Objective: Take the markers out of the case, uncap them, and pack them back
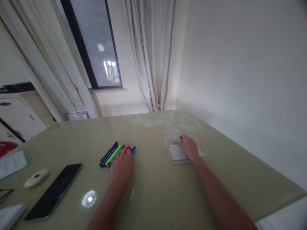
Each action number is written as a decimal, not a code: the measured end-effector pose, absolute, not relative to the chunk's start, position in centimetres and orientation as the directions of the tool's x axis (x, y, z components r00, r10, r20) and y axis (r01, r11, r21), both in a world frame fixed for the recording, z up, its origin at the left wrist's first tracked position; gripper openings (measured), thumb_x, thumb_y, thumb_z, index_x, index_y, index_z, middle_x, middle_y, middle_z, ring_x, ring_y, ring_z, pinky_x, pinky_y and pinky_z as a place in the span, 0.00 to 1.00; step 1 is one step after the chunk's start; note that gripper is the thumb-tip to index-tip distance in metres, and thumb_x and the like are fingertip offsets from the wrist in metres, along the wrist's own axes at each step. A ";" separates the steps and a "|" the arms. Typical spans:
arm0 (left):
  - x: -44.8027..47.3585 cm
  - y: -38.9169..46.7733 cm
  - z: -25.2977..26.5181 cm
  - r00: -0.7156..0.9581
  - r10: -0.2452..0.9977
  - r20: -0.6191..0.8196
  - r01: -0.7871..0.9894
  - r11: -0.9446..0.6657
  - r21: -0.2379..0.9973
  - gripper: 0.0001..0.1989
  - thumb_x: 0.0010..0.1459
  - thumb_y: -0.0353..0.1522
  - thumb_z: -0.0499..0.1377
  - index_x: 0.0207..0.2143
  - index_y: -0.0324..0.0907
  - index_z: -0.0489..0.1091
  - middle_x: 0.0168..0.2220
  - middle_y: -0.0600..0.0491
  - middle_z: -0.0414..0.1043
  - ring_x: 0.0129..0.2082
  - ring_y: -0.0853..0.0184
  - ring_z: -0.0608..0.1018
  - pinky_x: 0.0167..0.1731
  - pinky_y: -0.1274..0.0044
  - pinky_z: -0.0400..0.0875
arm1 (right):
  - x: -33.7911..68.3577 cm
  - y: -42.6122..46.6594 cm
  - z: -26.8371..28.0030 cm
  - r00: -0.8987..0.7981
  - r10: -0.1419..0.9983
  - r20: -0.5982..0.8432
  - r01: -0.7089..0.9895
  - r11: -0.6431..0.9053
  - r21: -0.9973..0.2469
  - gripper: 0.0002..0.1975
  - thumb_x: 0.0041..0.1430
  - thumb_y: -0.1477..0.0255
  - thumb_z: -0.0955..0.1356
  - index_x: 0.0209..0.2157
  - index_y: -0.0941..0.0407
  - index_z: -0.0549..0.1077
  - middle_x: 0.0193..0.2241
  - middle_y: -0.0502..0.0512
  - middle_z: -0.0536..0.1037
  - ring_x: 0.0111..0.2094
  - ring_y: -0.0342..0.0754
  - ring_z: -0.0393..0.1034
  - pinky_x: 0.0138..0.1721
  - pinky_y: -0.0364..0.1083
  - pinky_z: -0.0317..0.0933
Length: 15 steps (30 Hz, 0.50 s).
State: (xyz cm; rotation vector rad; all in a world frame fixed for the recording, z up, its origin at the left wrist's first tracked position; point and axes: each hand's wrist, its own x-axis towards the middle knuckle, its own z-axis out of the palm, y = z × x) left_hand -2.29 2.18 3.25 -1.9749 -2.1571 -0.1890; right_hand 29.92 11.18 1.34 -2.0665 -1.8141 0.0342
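My left hand (pixel 122 166) lies over a row of coloured markers (pixel 111 155), its fingers bent down onto them. Dark blue, yellow-green and green barrels show to its left; pink, red and blue ends stick out past the fingers. The markers under the palm are hidden. To the right, a shallow clear plastic case (pixel 178 162) lies on the table with a white card (pixel 177 152) in it. Over the case hovers or rests my right hand (pixel 189 147), fingers loosely apart, nothing visible in them; whether it touches the case I cannot tell.
On the left of the glossy table (pixel 153 198) lie a dark tablet or phone (pixel 54 191), a white oval object (pixel 36 178), a pale packet (pixel 13 164) and a white box (pixel 11 215). A wall (pixel 251 80) borders the right; curtains (pixel 153 54) hang behind.
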 end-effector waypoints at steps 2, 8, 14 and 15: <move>-2.6 2.3 3.1 -0.105 0.968 0.230 0.992 0.118 -0.046 0.13 0.69 0.33 0.54 0.52 0.40 0.71 0.48 0.43 0.74 0.46 0.56 0.79 0.38 0.71 0.75 | 30.7 11.3 1.5 0.210 0.948 0.241 0.948 -0.137 -0.288 0.17 0.63 0.80 0.64 0.51 0.56 0.75 0.47 0.60 0.82 0.47 0.53 0.76 0.43 0.46 0.60; -3.1 2.3 3.2 -0.085 0.972 0.217 0.995 0.094 -0.032 0.12 0.69 0.32 0.54 0.52 0.41 0.70 0.50 0.44 0.73 0.48 0.57 0.78 0.41 0.71 0.74 | 30.9 11.2 1.9 0.253 0.940 0.231 0.940 -0.182 -0.288 0.17 0.65 0.78 0.62 0.52 0.56 0.75 0.46 0.61 0.82 0.46 0.53 0.76 0.40 0.46 0.59; -3.3 2.5 3.1 -0.058 0.980 0.189 0.998 0.052 0.037 0.10 0.69 0.34 0.54 0.45 0.40 0.73 0.50 0.43 0.72 0.49 0.56 0.77 0.45 0.69 0.73 | 31.2 11.0 2.2 0.308 0.920 0.244 0.927 -0.232 -0.296 0.16 0.65 0.78 0.62 0.51 0.56 0.75 0.45 0.61 0.81 0.44 0.53 0.76 0.37 0.46 0.58; -3.3 2.6 3.0 -0.027 0.981 0.190 0.999 0.017 0.050 0.09 0.69 0.34 0.54 0.43 0.40 0.73 0.50 0.43 0.72 0.50 0.56 0.77 0.47 0.69 0.72 | 31.4 11.1 2.3 0.326 0.912 0.251 0.924 -0.251 -0.288 0.16 0.65 0.78 0.63 0.50 0.56 0.75 0.45 0.62 0.81 0.44 0.53 0.76 0.38 0.46 0.59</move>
